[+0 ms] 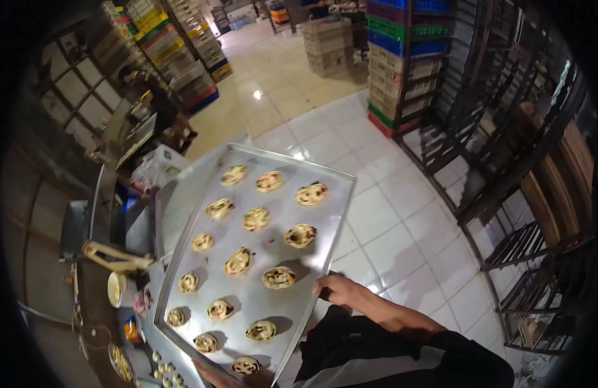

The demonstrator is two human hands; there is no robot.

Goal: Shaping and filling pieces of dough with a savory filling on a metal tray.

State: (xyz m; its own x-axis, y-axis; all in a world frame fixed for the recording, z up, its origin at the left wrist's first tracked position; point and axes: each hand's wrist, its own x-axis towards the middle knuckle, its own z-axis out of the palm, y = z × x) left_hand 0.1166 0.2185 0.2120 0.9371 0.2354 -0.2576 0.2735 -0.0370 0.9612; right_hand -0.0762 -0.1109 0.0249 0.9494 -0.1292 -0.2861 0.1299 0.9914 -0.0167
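Note:
A large metal baking tray (282, 173) is held up in front of me, tilted, with several rows of raw filled dough rolls (256, 218) on it. The rolls are pale spirals with dark and coloured bits of filling. My right hand (336, 289) grips the tray's right rim, fingers curled under the edge. At the tray's near left edge, low in the picture, my left hand (215, 376) holds the rim; most of it is hidden by the tray and its fingers do not show.
On the left a work table bears a white tub (118, 289), a round pan (120, 362) and small dough balls (164, 371). Another person (153, 97) works farther back. Stacked crates (402, 71) and metal racks (480, 194) line the right. White floor tiles (402, 220) lie between.

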